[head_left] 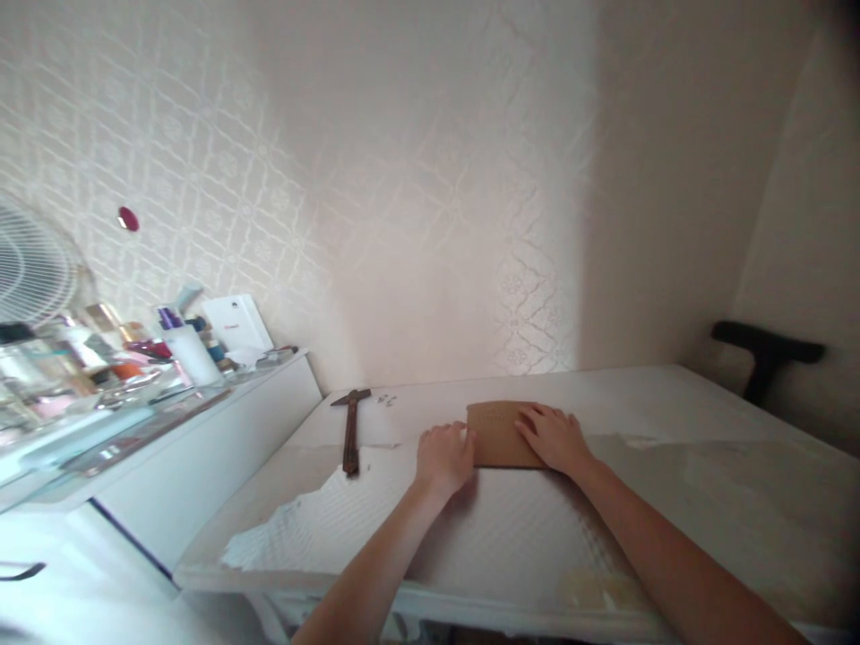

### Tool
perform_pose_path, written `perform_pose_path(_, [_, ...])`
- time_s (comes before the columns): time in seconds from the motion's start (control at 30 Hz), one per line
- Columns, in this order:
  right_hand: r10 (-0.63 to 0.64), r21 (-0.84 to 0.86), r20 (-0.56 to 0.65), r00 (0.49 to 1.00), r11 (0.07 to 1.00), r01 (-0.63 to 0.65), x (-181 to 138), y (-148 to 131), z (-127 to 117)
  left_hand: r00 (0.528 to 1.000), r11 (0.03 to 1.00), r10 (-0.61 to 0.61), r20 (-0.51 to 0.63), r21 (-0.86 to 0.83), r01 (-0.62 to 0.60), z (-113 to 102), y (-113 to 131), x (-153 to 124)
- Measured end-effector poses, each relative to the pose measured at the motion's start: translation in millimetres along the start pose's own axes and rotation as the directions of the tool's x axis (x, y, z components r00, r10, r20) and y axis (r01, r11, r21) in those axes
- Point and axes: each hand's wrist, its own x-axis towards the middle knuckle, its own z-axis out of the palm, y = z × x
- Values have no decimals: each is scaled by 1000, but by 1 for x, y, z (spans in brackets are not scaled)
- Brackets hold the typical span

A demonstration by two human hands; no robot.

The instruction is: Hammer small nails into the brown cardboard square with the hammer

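Observation:
A flat brown board (495, 432) lies on the white table (672, 403) in front of me. My right hand (552, 436) rests flat on the board's right part, fingers stretched out. My left hand (444, 455) is at the board's left edge with its fingers curled against that edge. A hammer (350, 428) with a brown handle lies to the left of my hands, head toward the wall. Several small nails (387, 399) lie just right of the hammer head.
A white textured sheet (322, 528) covers the near part of the table. A white cabinet (202, 430) on the left carries several bottles and a fan (33, 269). A black chair arm (766, 345) shows at the right. The patterned wall stands close behind.

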Motion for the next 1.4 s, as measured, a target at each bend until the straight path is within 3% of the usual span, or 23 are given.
perform_pose_path(0.13, [-33, 55, 16, 999, 998, 32, -1, 2, 6, 972, 963, -206, -114, 150, 222, -12, -48, 14])
perform_pose_path(0.23, [-67, 108, 43, 997, 992, 62, -3, 0, 5, 853, 829, -496, -161, 203, 520, -22, -90, 16])
perform_pose_path(0.3, [-89, 131, 51, 995, 988, 82, -4, -3, 5, 757, 731, -636, -151, 195, 654, -28, -115, 12])
perform_pose_path(0.37, [-100, 143, 48, 994, 985, 92, -4, -3, 5, 718, 692, -679, -153, 192, 695, -33, -136, 6])
perform_pose_path(0.5, [-120, 171, 29, 992, 979, 113, -4, 0, 5, 663, 662, -748, 25, 93, 743, -40, -162, 0])
perform_pose_path(0.73, [-118, 201, 26, 993, 973, 111, -3, 2, 4, 657, 647, -741, 138, -112, 754, -44, -184, 11])
perform_pose_path(0.9, [-120, 213, 27, 992, 971, 112, -1, 3, 6, 642, 613, -761, 92, -221, 759, -55, -176, 3])
perform_pose_path(1.07, [-108, 286, -6, 994, 952, 105, 0, 3, 7, 658, 600, -747, 89, -335, 726, -62, -147, -2])
perform_pose_path(1.23, [-88, 451, -58, 994, 886, 105, 1, 2, 3, 712, 583, -692, 120, -488, 649, -50, -100, 11])
perform_pose_path(1.4, [-43, 607, -97, 994, 789, 93, 2, -1, -2, 809, 551, -560, 178, -650, 524, -37, -32, 20])
